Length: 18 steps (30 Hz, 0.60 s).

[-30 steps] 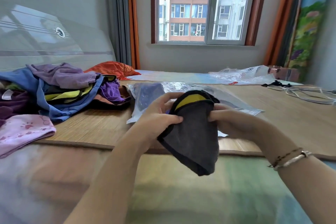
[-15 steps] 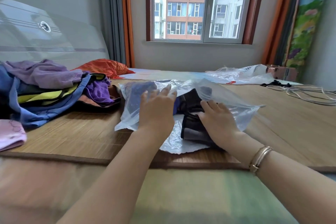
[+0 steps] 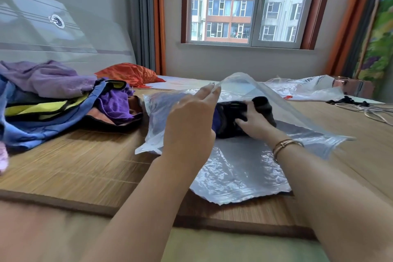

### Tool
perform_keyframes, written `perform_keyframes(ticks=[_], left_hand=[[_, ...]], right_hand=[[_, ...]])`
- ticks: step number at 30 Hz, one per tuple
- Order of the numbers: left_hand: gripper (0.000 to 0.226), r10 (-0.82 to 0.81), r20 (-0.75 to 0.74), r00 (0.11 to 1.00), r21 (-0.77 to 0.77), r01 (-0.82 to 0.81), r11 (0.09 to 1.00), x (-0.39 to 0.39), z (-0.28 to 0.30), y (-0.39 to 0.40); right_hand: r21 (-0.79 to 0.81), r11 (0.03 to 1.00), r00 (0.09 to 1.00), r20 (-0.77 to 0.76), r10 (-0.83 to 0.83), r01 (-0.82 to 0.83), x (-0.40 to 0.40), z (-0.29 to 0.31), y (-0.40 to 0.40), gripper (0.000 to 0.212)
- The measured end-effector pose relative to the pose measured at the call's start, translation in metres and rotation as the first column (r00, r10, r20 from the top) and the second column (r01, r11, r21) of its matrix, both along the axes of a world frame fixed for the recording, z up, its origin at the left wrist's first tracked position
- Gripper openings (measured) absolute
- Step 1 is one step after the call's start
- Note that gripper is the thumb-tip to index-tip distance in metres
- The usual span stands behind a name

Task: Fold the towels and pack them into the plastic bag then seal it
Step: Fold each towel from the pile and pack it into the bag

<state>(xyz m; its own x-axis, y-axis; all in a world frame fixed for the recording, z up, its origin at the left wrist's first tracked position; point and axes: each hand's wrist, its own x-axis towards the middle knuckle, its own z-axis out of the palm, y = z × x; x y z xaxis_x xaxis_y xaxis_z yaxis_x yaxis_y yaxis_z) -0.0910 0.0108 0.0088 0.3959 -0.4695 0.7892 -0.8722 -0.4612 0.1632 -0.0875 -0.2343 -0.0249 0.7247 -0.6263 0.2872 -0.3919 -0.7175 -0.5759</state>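
A clear plastic bag (image 3: 244, 168) lies on the bamboo mat (image 3: 74, 161) with its mouth toward me. My left hand (image 3: 191, 121) lifts the bag's upper sheet, pinching its edge with the fingertips. My right hand (image 3: 253, 121) reaches inside the bag and grips the folded dark grey towel (image 3: 263, 106), which sits against a blue-purple towel (image 3: 215, 121) deeper in the bag. A heap of unfolded towels (image 3: 53, 100) in purple, blue and yellow lies to the left.
An orange cloth (image 3: 129, 73) lies behind the heap. More clear plastic bags (image 3: 304, 89) sit at the back right, with cables (image 3: 374, 110) beside them. A headboard stands at the left, a window ahead.
The dark towel, held in the air by both hands a second ago, now lies inside the bag. My left hand has lifted the bag's upper sheet higher, and my right hand has pushed further in.
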Motion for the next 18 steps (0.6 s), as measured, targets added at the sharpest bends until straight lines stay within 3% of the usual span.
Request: perform_keyframes(ticks=[2,3,6,8,10,13,16,18], left_hand=[[0.084,-0.012,-0.001,1.0,-0.01,0.012,1.0,0.003,0.0,0.001],[0.084,-0.012,0.002,1.0,-0.012,0.012,1.0,0.003,0.0,0.002],[0.084,-0.005,0.017,1.0,-0.017,0.005,1.0,0.001,-0.002,0.003],[0.084,-0.013,0.012,1.0,-0.015,0.013,1.0,0.0,-0.003,0.004],[0.083,-0.027,0.012,1.0,-0.025,0.027,0.999,0.001,-0.002,0.005],[0.084,-0.038,0.013,0.999,-0.03,0.039,0.999,0.001,-0.002,0.006],[0.084,-0.054,0.024,0.998,-0.06,0.055,0.997,0.003,-0.002,0.006],[0.085,-0.066,0.034,0.997,-0.074,0.069,0.995,0.004,-0.002,0.006]], right_hand=[[0.0,0.984,0.976,-0.133,0.175,-0.177,0.006,-0.018,0.004,0.079],[-0.072,0.982,0.975,-0.15,0.161,-0.174,0.006,-0.027,0.003,0.078],[-0.396,0.899,0.981,0.128,-0.146,0.186,-0.005,-0.035,0.002,0.05],[-0.443,0.819,0.926,0.084,-0.368,0.366,-0.014,-0.034,-0.001,0.052],[-0.398,0.834,0.894,-0.066,-0.442,0.383,-0.016,-0.035,-0.007,0.061],[-0.305,0.936,0.97,-0.108,-0.22,0.178,-0.009,-0.041,-0.019,0.065],[-0.191,0.976,0.98,-0.187,0.066,-0.102,0.0,-0.037,-0.025,0.079],[-0.128,0.978,0.983,-0.1,0.153,-0.165,0.006,-0.031,-0.025,0.085]])
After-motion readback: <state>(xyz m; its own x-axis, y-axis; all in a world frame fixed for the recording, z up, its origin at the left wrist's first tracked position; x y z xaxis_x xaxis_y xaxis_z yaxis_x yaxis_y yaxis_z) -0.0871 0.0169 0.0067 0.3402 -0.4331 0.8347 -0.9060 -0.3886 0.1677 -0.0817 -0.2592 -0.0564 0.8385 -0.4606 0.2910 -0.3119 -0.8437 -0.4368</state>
